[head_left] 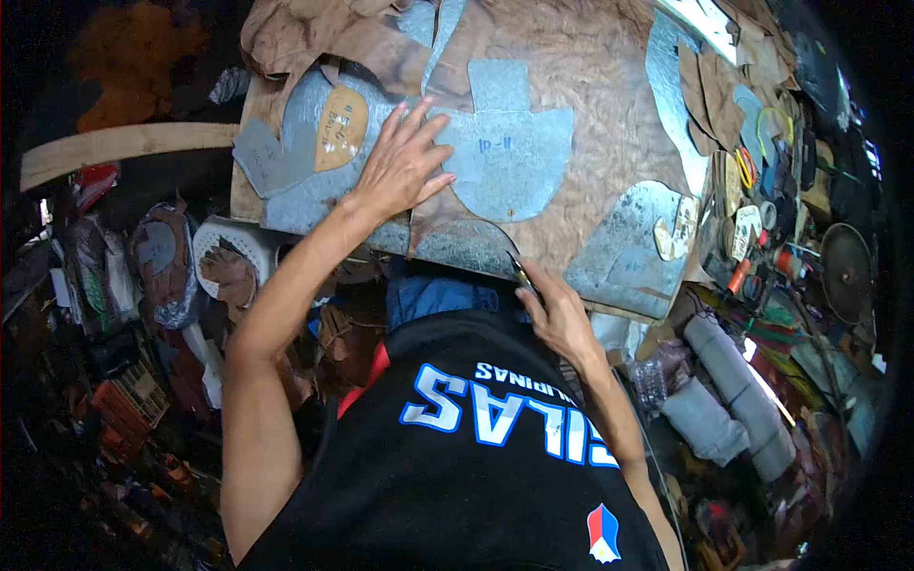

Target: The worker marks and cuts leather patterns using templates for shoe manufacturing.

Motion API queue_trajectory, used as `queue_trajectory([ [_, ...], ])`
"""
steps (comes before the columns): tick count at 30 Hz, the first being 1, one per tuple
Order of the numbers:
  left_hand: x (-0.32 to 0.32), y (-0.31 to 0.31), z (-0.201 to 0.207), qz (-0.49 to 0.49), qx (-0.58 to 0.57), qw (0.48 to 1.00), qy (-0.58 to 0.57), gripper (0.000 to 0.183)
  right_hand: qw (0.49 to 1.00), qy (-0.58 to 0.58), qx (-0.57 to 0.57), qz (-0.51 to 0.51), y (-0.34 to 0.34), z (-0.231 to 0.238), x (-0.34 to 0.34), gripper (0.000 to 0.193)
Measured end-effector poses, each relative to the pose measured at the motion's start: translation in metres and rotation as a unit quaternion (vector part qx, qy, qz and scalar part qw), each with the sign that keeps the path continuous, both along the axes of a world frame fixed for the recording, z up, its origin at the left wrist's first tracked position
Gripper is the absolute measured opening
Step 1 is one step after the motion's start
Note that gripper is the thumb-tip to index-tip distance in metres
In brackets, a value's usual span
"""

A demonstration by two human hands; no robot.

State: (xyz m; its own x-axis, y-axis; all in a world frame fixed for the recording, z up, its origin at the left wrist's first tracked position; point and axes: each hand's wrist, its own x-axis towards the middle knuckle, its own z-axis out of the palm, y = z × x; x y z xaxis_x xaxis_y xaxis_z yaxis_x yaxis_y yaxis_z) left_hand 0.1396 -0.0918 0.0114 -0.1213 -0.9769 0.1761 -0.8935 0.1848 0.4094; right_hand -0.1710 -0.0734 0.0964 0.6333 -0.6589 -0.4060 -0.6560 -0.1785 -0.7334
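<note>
My left hand [402, 157] lies with its fingers spread on the work, the fingertips at the left edge of a grey template [519, 176]. That flat piece has a square tab at its top, a rounded lower edge and blue handwriting. It rests on a wrinkled brown leather hide [619, 119]. In my right hand [559, 314] is a slim knife [519, 271], gripped near the front edge of the board. Its pointed tip is up by the cut edge of the leather, below the template. My fingers hide most of the handle.
A tan template [341, 128] and a pale grey one [276, 152] lie left of my hand. Grey board surface [628, 238] shows through gaps in the hide. Scissors [745, 167], leather scraps [706, 90] and an orange-handled tool [739, 276] lie right. A white perforated stool [214, 243] stands left.
</note>
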Motion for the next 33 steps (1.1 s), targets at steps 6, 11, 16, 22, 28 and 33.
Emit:
queue_trajectory([
  [6,0.001,-0.081,0.053,-0.157,0.378,0.911,-0.055,0.06,0.989,-0.049,-0.135,0.032,-0.038,-0.029,0.085,0.032],
  [11,-0.007,-0.148,0.049,-0.172,0.581,0.795,0.027,0.134,0.978,-0.001,-0.21,-0.002,-0.082,-0.073,0.155,0.033],
  [16,-0.022,-0.155,0.047,-0.193,0.601,0.775,-0.012,0.131,0.978,0.008,-0.207,0.013,-0.087,-0.079,0.181,0.031],
  [22,-0.027,-0.155,0.044,-0.196,0.612,0.764,-0.058,0.125,0.973,0.052,-0.225,0.002,-0.081,-0.075,0.187,0.03],
  [28,-0.023,-0.15,0.054,-0.196,0.609,0.767,-0.053,0.12,0.973,0.067,-0.222,0.0,-0.08,-0.074,0.191,0.028],
  [33,-0.016,-0.145,0.061,-0.209,0.606,0.766,-0.042,0.119,0.967,0.075,-0.242,0.007,-0.079,-0.076,0.191,0.029],
])
